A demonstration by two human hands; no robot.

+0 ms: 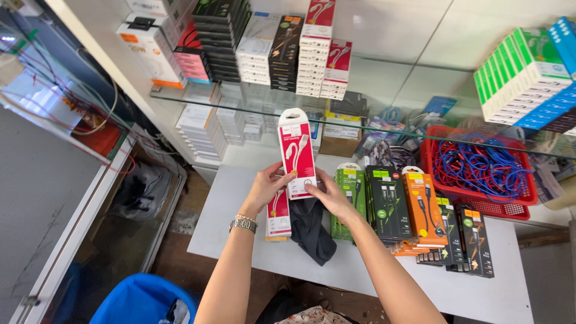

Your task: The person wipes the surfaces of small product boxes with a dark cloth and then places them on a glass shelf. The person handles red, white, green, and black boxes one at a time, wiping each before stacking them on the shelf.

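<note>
Red-and-white cable box (pixel 297 153) — dark grey cloth (pixel 312 228), red basket (pixel 429 162).

A shop: glass shelves (pixel 384 129) stacked with boxed phone cables (pixel 312 66).

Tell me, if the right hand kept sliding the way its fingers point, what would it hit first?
The right hand points up-left and already touches the red and white cable package. Beyond it, probably the left hand gripping the other edge.

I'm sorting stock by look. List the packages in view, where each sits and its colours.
Red-white box: upright, held by left hand and right hand.
Second red-white box: table, below the left hand.
Green boxes: table, right of the hands.
Orange box: leaning on black boxes.
Green-white boxes: upper right shelf.
</note>
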